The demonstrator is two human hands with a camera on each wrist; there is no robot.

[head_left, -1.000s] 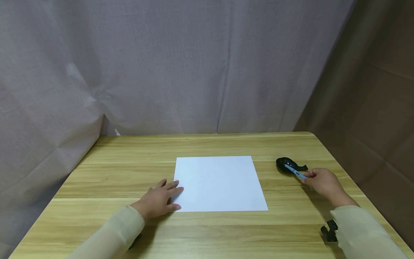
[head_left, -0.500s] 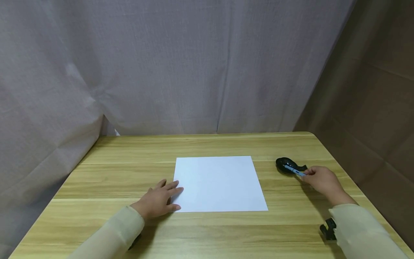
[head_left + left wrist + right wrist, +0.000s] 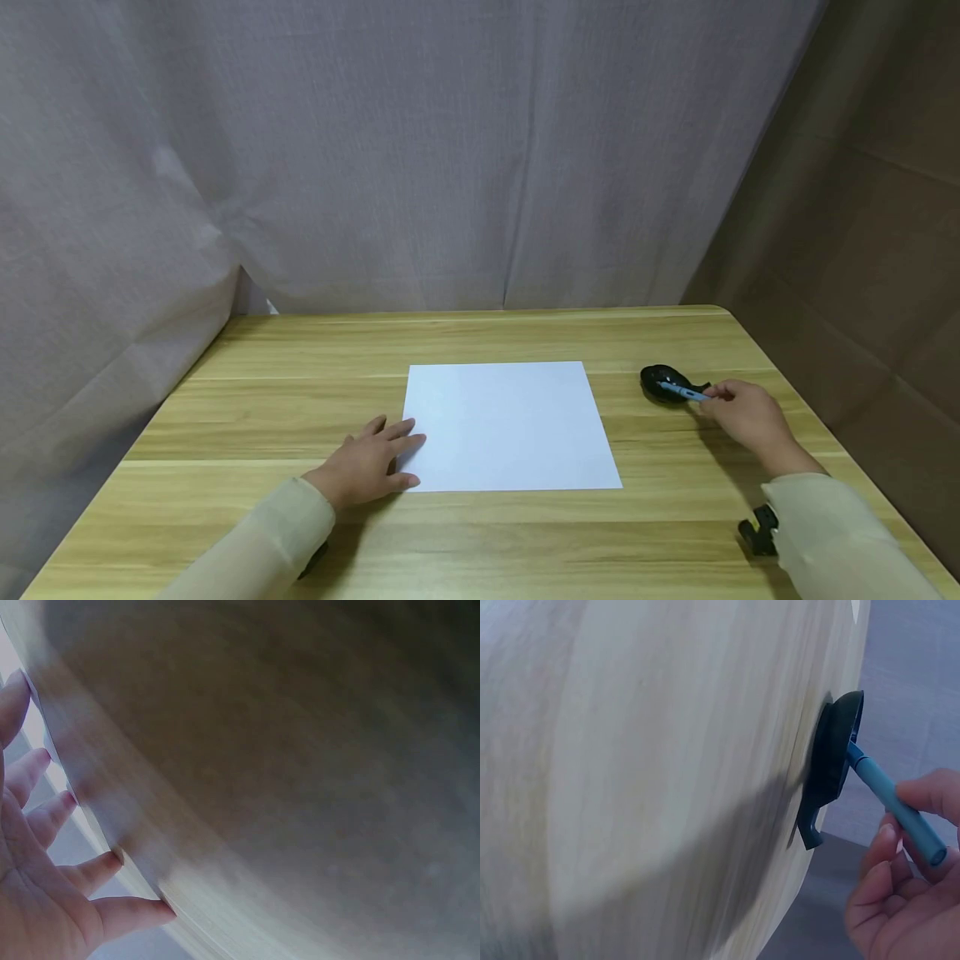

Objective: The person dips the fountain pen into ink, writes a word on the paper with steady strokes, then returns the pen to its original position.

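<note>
Dipping seems underway: blue pen [image 3: 885, 790] pinched by right hand [image 3: 750, 415], far end inside black dish [image 3: 829, 760] right of white paper [image 3: 510, 425], touched by spread-fingered left hand [image 3: 360, 468]; steady pinch likely called for.

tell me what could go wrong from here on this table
The slim blue pen-like stick is only pinched in the right hand, so it might slip or swivel. Its far end is at the small, glossy black dish with a hooked tail, which neither hand holds; a push could slide it. The left hand touches just the left side of the rectangular white paper sheet, so the unheld right side may shift.
</note>
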